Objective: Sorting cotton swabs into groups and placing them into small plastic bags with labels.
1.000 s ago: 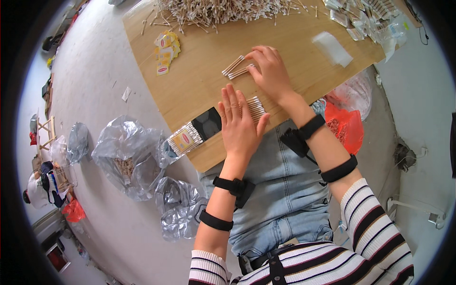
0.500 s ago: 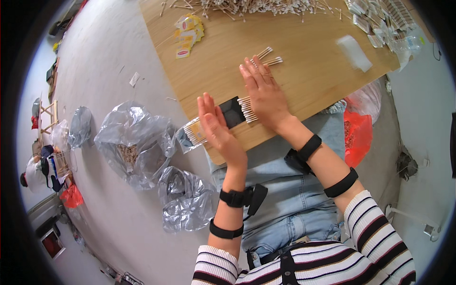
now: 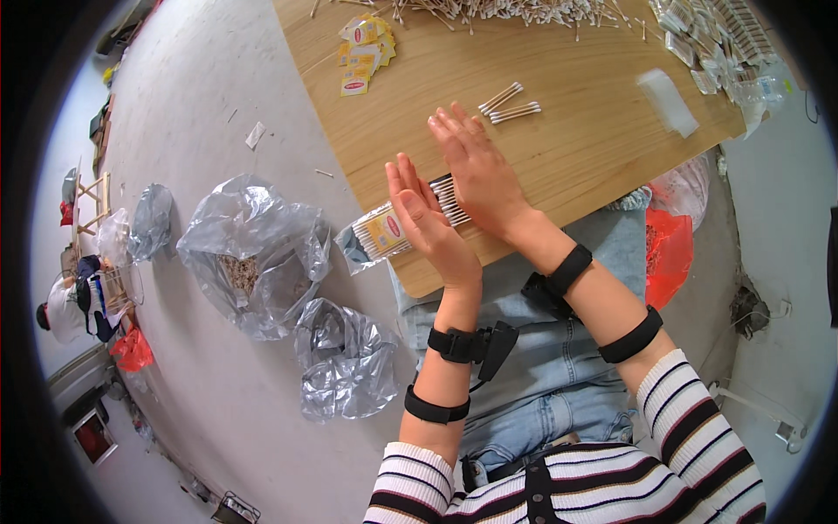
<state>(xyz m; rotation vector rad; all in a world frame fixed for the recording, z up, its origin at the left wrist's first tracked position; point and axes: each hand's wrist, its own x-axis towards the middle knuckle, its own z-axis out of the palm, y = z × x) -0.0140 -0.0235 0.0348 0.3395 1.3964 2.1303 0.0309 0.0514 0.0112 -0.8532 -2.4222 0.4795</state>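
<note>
A row of cotton swabs (image 3: 449,203) lies side by side near the table's front edge. My right hand (image 3: 487,182) rests over the right part of this row, its fingers stretched out and pointing away from me. On the other side, my left hand (image 3: 434,229) stands on edge with straight fingers, close to the swabs' left end. A clear packet (image 3: 381,232) holding swabs and a yellow card sticks out to the left from under my left hand. Only a sliver of the dark board beneath shows between the hands. Neither hand grips anything.
Several loose swabs (image 3: 511,103) lie beyond my right hand. Yellow cards (image 3: 367,52) are stacked at the far left of the table (image 3: 594,131). A swab heap (image 3: 515,9) and filled packs (image 3: 720,35) sit at the back. Grey plastic bags (image 3: 253,253) stand on the floor at left.
My left hand has slid right, toward my right hand, covering most of the dark board. More of the packet with its yellow card now shows. The right hand has drawn back slightly from the loose swabs.
</note>
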